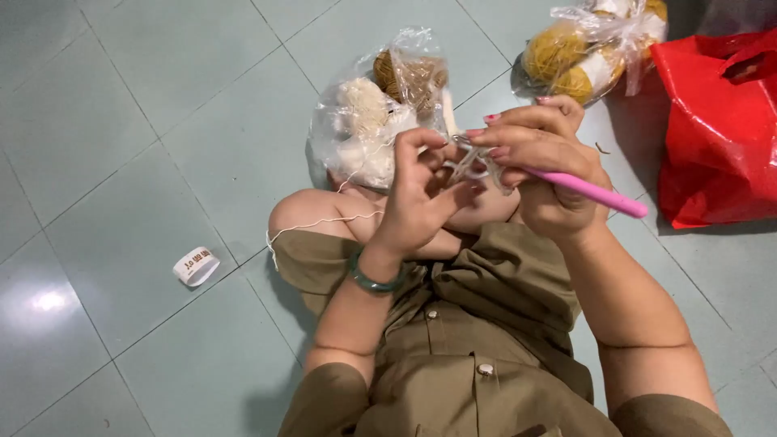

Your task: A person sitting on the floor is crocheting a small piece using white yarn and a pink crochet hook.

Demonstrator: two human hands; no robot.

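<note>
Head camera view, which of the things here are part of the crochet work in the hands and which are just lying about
In use:
left hand, pinching the small pale crochet piece
right hand, holding the pink crochet hook
white yarn strand, running from the clear bag of white and tan yarn

Lying about:
bag of yellow yarn
red plastic bag
white paper band on the tiled floor
</note>
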